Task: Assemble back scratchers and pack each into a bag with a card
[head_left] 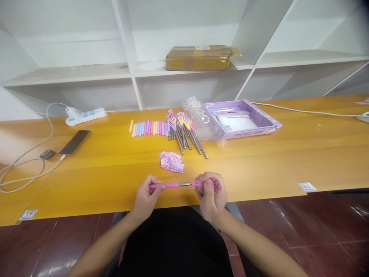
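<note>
Between my two hands lies a pink back scratcher (184, 184), held level above the table's front edge. My left hand (147, 194) is closed round its pink handle sleeve. My right hand (211, 192) is closed on the pink claw-shaped head, and a short length of metal rod shows between the sleeve and the head. Just beyond my hands is a small pile of printed pink cards (172, 161). Farther back lies a heap of metal rods with coloured claw heads (183, 130). Left of it runs a row of coloured sleeves (148, 128).
A purple open box (248, 130) stands at the back right beside clear plastic bags (198, 119). On the left are a phone (75, 142), a black mouse-like item (47, 154), cables and a power strip (86, 116). A taped carton (198, 58) rests on the shelf.
</note>
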The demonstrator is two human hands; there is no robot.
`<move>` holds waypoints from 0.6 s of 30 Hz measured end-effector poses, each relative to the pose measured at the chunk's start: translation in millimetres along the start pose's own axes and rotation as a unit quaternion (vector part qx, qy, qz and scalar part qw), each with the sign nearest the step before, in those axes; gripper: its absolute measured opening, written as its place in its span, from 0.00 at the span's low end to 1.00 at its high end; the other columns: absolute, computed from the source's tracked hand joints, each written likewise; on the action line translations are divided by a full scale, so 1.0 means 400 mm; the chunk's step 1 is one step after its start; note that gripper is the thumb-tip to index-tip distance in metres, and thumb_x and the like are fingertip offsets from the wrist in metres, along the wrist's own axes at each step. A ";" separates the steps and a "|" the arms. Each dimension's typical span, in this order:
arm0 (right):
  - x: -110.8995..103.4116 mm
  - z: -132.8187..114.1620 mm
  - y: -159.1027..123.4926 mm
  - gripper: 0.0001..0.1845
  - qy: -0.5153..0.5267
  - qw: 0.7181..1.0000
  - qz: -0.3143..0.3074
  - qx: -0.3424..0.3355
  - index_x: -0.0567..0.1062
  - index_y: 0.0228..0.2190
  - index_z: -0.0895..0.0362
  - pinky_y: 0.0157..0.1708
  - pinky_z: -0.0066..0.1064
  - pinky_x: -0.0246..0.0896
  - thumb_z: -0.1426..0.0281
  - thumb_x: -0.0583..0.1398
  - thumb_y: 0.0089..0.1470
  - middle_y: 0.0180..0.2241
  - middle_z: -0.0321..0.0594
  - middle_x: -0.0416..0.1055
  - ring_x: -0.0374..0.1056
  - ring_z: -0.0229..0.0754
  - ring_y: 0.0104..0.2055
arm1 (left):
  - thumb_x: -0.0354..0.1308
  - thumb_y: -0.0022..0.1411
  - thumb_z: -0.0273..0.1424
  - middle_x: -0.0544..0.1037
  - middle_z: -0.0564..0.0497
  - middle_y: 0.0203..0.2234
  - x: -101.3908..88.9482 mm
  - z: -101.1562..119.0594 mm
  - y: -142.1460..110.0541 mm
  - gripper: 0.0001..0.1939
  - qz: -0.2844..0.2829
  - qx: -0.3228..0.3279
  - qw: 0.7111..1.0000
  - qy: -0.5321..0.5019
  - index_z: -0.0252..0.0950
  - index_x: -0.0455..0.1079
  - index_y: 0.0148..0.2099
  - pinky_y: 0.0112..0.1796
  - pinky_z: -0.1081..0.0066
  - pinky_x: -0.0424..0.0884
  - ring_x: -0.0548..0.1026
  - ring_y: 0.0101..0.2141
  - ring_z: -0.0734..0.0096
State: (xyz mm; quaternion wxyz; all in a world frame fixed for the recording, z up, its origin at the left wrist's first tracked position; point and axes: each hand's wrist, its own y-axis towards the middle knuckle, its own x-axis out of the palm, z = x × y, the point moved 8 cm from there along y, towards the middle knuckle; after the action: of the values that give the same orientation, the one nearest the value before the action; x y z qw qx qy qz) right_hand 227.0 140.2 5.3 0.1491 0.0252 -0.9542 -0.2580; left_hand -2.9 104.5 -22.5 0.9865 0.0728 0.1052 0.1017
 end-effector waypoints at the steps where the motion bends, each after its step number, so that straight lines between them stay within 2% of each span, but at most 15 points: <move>1: 0.000 0.015 -0.003 0.10 -0.005 1.000 -0.013 0.022 0.72 0.44 0.51 0.18 0.25 0.46 0.60 0.55 0.78 0.24 0.27 0.58 0.50 0.32 0.19 | 0.67 0.68 0.48 0.70 0.55 0.28 -0.010 -0.005 0.005 0.19 -0.005 -0.009 1.000 0.010 0.38 0.71 0.36 0.29 0.74 0.66 0.67 0.27 0.73; 5: 0.003 0.091 -0.030 0.12 0.014 0.991 -0.044 0.125 0.69 0.46 0.50 0.18 0.25 0.45 0.56 0.54 0.79 0.22 0.24 0.53 0.47 0.33 0.19 | 0.71 0.64 0.45 0.80 0.52 0.32 -0.036 -0.028 0.012 0.16 -0.036 -0.064 0.997 0.036 0.38 0.77 0.41 0.32 0.74 0.73 0.76 0.31 0.70; 8: 0.013 0.121 -0.040 0.14 0.035 0.982 -0.068 0.173 0.68 0.47 0.50 0.18 0.24 0.46 0.53 0.55 0.78 0.22 0.23 0.53 0.46 0.34 0.19 | 0.73 0.63 0.44 0.84 0.50 0.38 -0.041 -0.037 0.010 0.16 -0.045 -0.077 0.995 0.044 0.39 0.81 0.44 0.37 0.71 0.78 0.81 0.36 0.66; 13: 0.014 0.135 -0.015 0.18 0.063 0.968 -0.070 0.233 0.69 0.44 0.50 0.17 0.23 0.45 0.49 0.59 0.74 0.22 0.22 0.51 0.43 0.32 0.18 | 0.69 0.69 0.43 0.87 0.49 0.38 -0.033 -0.008 0.016 0.12 -0.048 -0.010 0.989 0.138 0.41 0.86 0.46 0.39 0.70 0.76 0.83 0.37 0.63; 18: 0.011 0.135 -0.001 0.20 0.071 0.965 -0.061 0.245 0.69 0.42 0.50 0.17 0.23 0.46 0.48 0.63 0.70 0.21 0.22 0.52 0.43 0.32 0.18 | 0.66 0.72 0.42 0.87 0.49 0.36 -0.027 0.018 0.018 0.11 -0.060 0.039 0.983 0.172 0.45 0.88 0.48 0.38 0.68 0.76 0.82 0.35 0.63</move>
State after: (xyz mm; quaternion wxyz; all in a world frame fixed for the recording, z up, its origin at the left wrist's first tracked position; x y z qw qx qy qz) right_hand 206.5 165.6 -38.2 0.1893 0.1377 -0.9720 -0.0224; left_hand -13.0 108.2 -12.5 0.9545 0.0857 0.2813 0.0496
